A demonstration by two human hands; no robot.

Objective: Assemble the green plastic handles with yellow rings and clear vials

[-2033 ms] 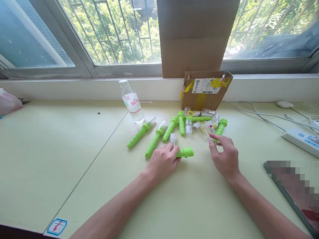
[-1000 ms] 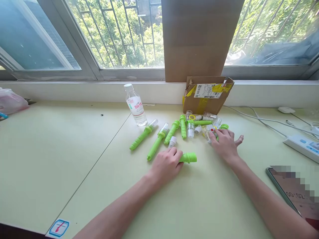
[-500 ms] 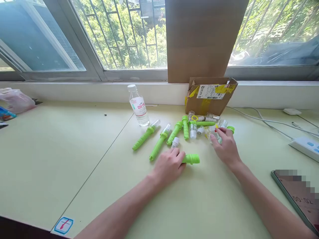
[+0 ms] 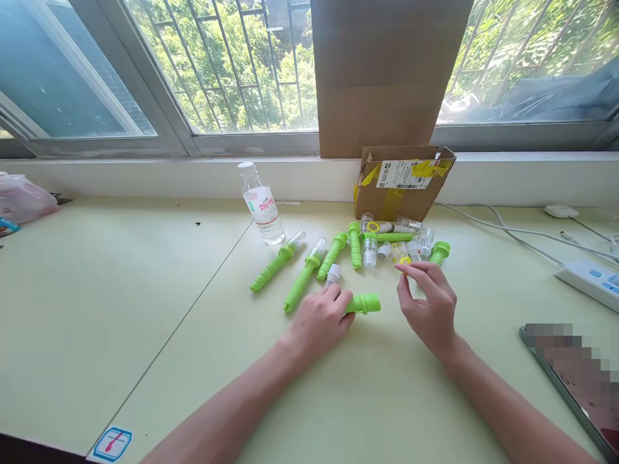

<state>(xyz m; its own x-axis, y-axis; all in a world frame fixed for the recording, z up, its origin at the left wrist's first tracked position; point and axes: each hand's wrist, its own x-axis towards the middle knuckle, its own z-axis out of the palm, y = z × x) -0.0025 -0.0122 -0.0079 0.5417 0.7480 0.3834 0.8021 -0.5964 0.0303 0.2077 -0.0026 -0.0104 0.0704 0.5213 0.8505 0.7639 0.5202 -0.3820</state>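
Note:
My left hand (image 4: 323, 314) is closed round a light green plastic tube on the table, its threaded end (image 4: 368, 303) sticking out to the right. Just beyond its knuckles lies a small clear piece with a white cap (image 4: 333, 274). My right hand (image 4: 429, 303) pinches a small yellow ring (image 4: 405, 261) at its fingertips, above the table. Near those fingers are clear plastic cups (image 4: 424, 241) and a green threaded tube (image 4: 439, 251), partly hidden by the hand. Two green tubes with clear tips, one left (image 4: 275, 265) and one beside it (image 4: 304, 277), lie left of centre.
Behind the parts stands an open cardboard box (image 4: 401, 196). A water bottle (image 4: 265, 209) is at the back left of them. White cables lead to a power strip (image 4: 590, 280) on the right, and a phone (image 4: 561, 380) lies at the front right.
My right hand has drawn back left from the clear cups, with the yellow ring now showing at its fingertips. My left hand keeps its hold on the green tube. The view has shifted slightly.

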